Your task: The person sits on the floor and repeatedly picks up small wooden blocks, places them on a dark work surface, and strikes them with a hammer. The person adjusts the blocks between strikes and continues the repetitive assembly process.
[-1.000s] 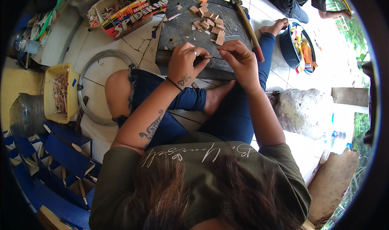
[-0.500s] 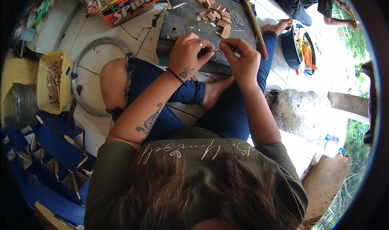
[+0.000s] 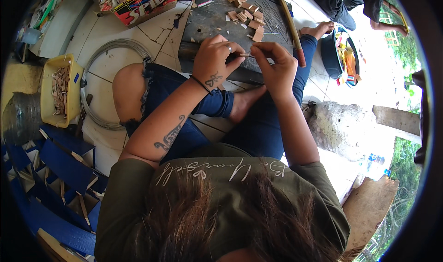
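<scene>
1. You have one small thin piece (image 3: 247, 55) between your two hands, at the upper centre of the frame; its exact shape is too small to tell.
2. Your left hand (image 3: 217, 59) pinches one end between thumb and fingertips, with no visible gap; the other fingers curl in.
3. Your right hand (image 3: 278, 68) pinches the opposite end between thumb and forefinger, its remaining fingers folded loosely. The two sets of fingertips are nearly touching.
4. Under and beyond your hands, you have one dark slab (image 3: 213, 20) at the upper centre. About a dozen small wooden blocks (image 3: 258, 33) lie on it; overlap prevents an exact count.
5. You have one hammer (image 3: 290, 29) at the slab's right edge, head toward the top of the frame.
6. At the left are one wire coil (image 3: 121, 42) and one yellow bin (image 3: 73, 96) of wood scraps; at the upper left, one printed box (image 3: 157, 6); at the upper right, one dark tub (image 3: 326, 59).
</scene>
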Tool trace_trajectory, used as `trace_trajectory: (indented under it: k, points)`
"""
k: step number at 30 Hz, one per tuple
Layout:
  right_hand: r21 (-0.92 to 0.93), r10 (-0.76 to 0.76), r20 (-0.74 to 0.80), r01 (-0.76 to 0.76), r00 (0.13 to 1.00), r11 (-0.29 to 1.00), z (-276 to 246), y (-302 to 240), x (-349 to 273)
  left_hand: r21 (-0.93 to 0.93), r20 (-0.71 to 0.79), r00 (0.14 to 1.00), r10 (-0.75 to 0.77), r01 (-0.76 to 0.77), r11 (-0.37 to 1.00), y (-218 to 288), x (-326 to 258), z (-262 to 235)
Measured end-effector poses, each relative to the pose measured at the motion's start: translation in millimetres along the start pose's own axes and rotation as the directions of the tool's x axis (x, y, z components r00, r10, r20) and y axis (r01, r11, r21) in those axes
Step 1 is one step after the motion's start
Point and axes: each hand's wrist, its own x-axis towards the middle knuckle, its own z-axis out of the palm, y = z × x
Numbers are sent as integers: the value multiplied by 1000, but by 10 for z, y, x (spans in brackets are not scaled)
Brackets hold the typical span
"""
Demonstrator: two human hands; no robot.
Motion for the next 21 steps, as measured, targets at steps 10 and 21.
trace_trajectory:
  k: [10,21]
  points:
    - [8,-1,1,1,1000,1000,0,8,5,8,-5,1000,-2,2,1000,-4,-3,11]
    - [-11,-46,15,46,999,999,13,-10,19,-3,-9,1000,7,-7,1000,7,4,1]
